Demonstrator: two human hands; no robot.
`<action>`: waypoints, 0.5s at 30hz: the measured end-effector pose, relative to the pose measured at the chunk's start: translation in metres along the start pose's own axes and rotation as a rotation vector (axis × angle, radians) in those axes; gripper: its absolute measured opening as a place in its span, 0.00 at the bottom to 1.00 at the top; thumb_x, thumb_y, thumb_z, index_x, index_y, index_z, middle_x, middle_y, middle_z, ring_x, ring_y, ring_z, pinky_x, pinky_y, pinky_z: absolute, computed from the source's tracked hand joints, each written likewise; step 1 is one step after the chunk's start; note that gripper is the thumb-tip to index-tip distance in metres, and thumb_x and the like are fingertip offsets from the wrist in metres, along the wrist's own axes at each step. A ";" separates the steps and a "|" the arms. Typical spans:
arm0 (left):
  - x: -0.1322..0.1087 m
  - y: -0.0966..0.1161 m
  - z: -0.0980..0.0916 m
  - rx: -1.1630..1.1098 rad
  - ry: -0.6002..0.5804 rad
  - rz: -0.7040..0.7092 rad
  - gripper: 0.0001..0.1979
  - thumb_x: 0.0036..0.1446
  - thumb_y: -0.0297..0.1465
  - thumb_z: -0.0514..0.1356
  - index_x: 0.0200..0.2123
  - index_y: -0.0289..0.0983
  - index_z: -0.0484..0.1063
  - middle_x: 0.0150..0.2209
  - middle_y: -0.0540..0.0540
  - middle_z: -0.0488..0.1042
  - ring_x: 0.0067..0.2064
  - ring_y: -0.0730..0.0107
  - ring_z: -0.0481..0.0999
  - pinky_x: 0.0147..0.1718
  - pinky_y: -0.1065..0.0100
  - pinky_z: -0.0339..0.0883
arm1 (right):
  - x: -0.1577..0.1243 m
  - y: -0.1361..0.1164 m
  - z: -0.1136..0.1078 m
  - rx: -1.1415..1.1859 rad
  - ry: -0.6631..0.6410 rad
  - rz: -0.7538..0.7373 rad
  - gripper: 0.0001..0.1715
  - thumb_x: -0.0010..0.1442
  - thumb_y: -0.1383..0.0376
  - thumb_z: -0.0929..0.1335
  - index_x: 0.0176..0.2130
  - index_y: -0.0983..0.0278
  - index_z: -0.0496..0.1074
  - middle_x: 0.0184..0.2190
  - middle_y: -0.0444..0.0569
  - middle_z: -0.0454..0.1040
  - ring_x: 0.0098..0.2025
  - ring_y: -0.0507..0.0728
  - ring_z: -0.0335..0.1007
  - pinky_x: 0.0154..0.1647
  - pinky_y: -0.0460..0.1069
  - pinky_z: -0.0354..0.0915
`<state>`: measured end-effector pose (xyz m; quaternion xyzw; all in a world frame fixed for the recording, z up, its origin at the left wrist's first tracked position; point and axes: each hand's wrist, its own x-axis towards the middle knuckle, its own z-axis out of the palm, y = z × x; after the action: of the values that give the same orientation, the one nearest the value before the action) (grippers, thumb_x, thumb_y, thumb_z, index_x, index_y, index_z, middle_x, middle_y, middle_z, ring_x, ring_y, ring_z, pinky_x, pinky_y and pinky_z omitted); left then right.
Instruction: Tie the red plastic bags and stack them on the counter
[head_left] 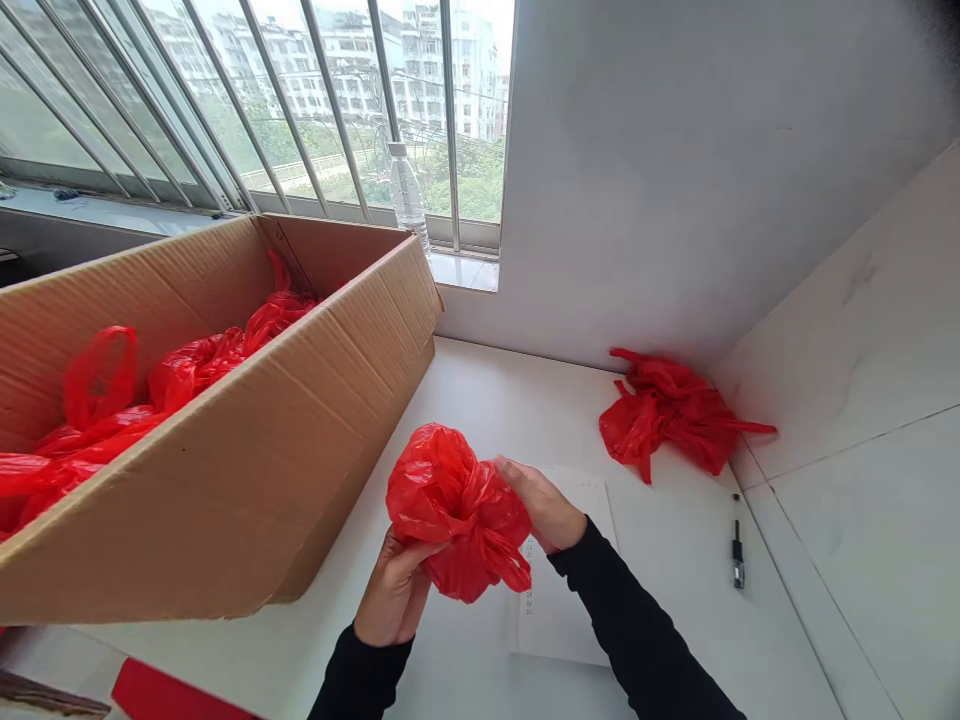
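Observation:
A crumpled red plastic bag (450, 500) is held above the white table (675, 600) by both of my hands. My left hand (394, 595) grips it from underneath with the fingers curled up into the plastic. My right hand (544, 505) clutches its right side, fingers closed on the folds. Both arms wear black sleeves. A sheet of paper (555, 610) with small print lies on the table just under my right hand.
A large open cardboard box (247, 450) at the left holds several red plastic bags (195, 365). More red bags (671, 410) lie in the far right corner. A pen (738, 555) lies by the right wall. A water bottle (407, 195) stands on the window sill.

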<state>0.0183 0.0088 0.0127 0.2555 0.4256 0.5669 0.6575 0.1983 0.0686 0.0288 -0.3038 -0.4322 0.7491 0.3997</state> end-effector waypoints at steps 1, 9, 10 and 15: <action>0.000 0.000 -0.001 0.016 -0.020 -0.009 0.11 0.44 0.30 0.72 0.34 0.39 0.79 0.37 0.44 0.81 0.43 0.52 0.78 0.42 0.59 0.71 | 0.001 0.002 -0.001 0.051 -0.002 0.025 0.23 0.61 0.47 0.69 0.41 0.63 0.75 0.34 0.47 0.77 0.36 0.56 0.73 0.45 0.53 0.68; -0.010 0.005 0.007 -0.016 -0.055 -0.007 0.13 0.53 0.37 0.67 0.41 0.39 0.79 0.40 0.44 0.80 0.41 0.58 0.78 0.39 0.63 0.70 | 0.006 0.007 -0.009 0.271 0.113 0.031 0.31 0.48 0.60 0.79 0.48 0.61 0.69 0.37 0.46 0.79 0.35 0.55 0.77 0.42 0.51 0.71; -0.009 0.006 0.008 -0.040 -0.035 -0.023 0.16 0.55 0.40 0.66 0.44 0.40 0.78 0.43 0.42 0.80 0.45 0.54 0.78 0.42 0.61 0.71 | 0.006 0.007 -0.009 0.269 0.121 0.028 0.31 0.48 0.60 0.79 0.48 0.61 0.68 0.37 0.46 0.79 0.35 0.55 0.77 0.41 0.51 0.71; 0.000 0.006 0.012 -0.058 0.053 -0.049 0.20 0.54 0.41 0.67 0.49 0.39 0.78 0.46 0.40 0.81 0.49 0.51 0.79 0.50 0.58 0.71 | 0.005 0.010 -0.009 0.201 0.124 0.017 0.27 0.52 0.57 0.77 0.48 0.61 0.68 0.35 0.45 0.78 0.33 0.54 0.76 0.40 0.52 0.71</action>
<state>0.0256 0.0119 0.0234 0.2106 0.4323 0.5693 0.6669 0.1992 0.0735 0.0150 -0.3118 -0.3267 0.7716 0.4479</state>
